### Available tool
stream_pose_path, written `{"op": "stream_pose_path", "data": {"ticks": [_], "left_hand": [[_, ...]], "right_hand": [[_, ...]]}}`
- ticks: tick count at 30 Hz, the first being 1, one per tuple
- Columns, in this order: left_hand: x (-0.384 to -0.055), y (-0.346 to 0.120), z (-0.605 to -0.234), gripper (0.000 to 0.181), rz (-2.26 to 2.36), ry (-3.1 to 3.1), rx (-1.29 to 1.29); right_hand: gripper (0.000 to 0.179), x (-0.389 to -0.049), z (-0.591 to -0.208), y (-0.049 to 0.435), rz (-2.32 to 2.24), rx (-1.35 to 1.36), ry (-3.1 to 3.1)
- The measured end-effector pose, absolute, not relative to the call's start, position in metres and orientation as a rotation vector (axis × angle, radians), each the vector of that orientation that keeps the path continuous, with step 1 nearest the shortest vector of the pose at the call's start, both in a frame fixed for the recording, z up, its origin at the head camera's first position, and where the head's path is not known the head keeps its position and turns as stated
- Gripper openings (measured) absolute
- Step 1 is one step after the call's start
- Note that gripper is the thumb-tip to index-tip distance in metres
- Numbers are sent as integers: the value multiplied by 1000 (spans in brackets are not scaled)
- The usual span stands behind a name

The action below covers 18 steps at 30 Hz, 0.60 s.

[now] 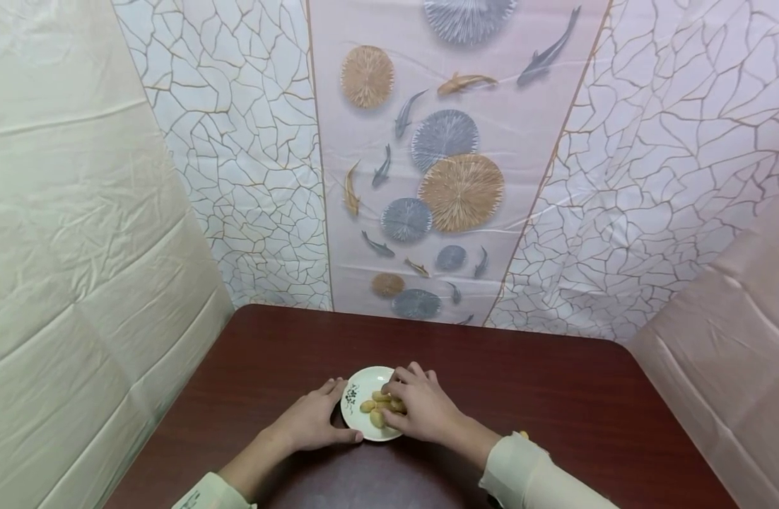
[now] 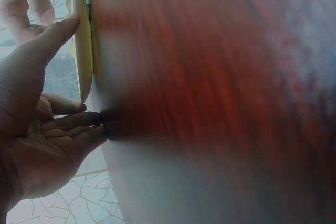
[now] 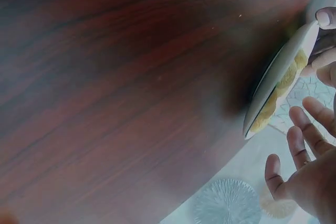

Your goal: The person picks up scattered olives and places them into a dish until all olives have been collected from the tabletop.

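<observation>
A small white plate [image 1: 364,429] with a dark leafy print sits on the table, bearing several small yellow-brown oval pieces [image 1: 377,418] whose kind I cannot tell. At its left side, my left hand [image 1: 309,420] holds the rim between thumb and fingers. The left wrist view shows the thumb [image 2: 65,27] and a fingertip on the plate's edge [image 2: 83,51]. Over the plate's right side is my right hand [image 1: 424,406], its fingers bent loosely above the pieces and partly covering them. In the right wrist view its fingers [image 3: 302,148] are spread, with nothing visible between them.
The dark red-brown wooden table [image 1: 288,346] has rounded far corners. A small orange-yellow thing [image 1: 524,435] shows beside the right sleeve [image 1: 523,466], mostly hidden. Patterned cloth [image 1: 256,141] hangs behind the table, and plain cloth [image 1: 78,247] hangs at the sides.
</observation>
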<state>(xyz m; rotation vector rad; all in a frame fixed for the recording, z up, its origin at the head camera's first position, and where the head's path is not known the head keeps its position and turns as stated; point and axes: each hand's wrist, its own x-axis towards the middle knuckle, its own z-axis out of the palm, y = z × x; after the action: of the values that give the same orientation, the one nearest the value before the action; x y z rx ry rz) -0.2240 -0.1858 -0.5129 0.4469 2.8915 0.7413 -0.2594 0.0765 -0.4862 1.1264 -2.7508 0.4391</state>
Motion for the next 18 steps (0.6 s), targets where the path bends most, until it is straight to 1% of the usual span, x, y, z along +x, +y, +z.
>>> {"op": "stream_pose_path", "data": {"ticks": [8,18], "left_hand": [[-221,-185,-509,121,741,2886,442],[-222,-185,-510,120,735,2886,443]], "right_hand": [[31,-252,-482,97,429,1099,-2742],[31,-241,-479,125,386,1050,-2708]]}}
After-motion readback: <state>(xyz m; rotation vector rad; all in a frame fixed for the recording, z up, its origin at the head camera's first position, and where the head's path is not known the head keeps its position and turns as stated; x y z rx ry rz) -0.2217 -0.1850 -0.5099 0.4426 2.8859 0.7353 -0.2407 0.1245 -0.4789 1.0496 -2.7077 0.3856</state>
